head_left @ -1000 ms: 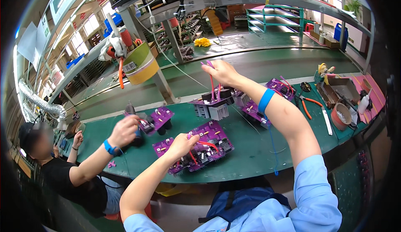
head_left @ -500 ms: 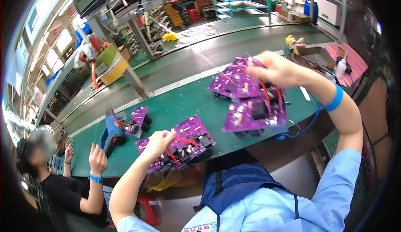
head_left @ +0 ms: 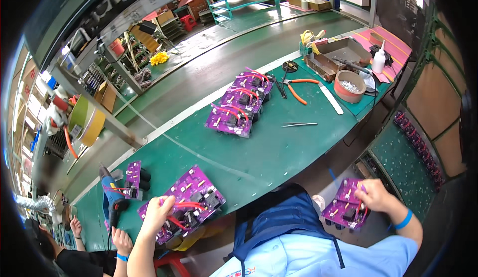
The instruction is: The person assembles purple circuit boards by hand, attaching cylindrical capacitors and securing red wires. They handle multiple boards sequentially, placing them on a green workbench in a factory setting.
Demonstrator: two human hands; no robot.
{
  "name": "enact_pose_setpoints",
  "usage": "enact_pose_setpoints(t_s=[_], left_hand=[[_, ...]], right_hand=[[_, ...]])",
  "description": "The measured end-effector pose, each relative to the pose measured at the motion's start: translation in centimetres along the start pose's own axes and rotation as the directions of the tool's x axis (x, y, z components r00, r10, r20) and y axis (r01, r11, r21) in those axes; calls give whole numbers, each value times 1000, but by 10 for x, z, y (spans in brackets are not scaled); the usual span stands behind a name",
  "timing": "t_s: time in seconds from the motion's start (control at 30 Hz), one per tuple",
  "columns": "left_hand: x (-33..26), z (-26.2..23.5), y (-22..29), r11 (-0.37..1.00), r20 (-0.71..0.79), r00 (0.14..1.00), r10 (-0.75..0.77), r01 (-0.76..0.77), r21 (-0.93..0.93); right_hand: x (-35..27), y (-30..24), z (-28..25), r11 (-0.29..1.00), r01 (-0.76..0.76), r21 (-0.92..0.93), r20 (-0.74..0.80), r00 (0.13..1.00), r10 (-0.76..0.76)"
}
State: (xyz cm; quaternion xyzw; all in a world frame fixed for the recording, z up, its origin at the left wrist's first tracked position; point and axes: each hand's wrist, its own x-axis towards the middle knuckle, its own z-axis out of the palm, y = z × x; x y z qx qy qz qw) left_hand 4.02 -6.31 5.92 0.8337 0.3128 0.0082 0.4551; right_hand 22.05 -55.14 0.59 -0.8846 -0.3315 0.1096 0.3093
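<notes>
My left hand (head_left: 158, 216) pinches the near-left part of a purple circuit board (head_left: 191, 190) with red wires, which lies at the table's front edge. My right hand (head_left: 374, 196) grips another purple circuit board (head_left: 344, 211), also with red wires, and holds it off the table at the lower right, beside my body. Black components show under its edge. Further back, several purple boards (head_left: 226, 120) sit close together on the green table (head_left: 279, 152). To the left, a small purple board (head_left: 133, 177) with black cylinders stands next to a blue and black gun-shaped power tool (head_left: 110, 193).
Tweezers (head_left: 299, 124), orange-handled pliers (head_left: 298, 91) and a white strip (head_left: 331, 100) lie at right-centre. Beyond them are a round tub (head_left: 350, 86), a metal tray (head_left: 348, 50) and a white bottle (head_left: 379, 61). A row of purple boards (head_left: 418, 150) stands far right. A co-worker's hand (head_left: 121, 241) is at left.
My right hand has carried its board from above the table, beside the other boards, down and right past the table's edge. My left hand stays on its board. The view has turned right.
</notes>
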Motion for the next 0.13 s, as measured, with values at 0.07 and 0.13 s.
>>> enact_pose_setpoints(t_s=[0.07, 0.13], left_hand=[[-1, -2, 3, 999, -15, 999, -37, 37, 0], [-7, 0, 8, 993, -41, 992, -115, 114, -18]], right_hand=[[-3, 18, 10, 998, -59, 2, 1, 998, 59], [-1, 49, 25, 986, -167, 22, -32, 985, 167]])
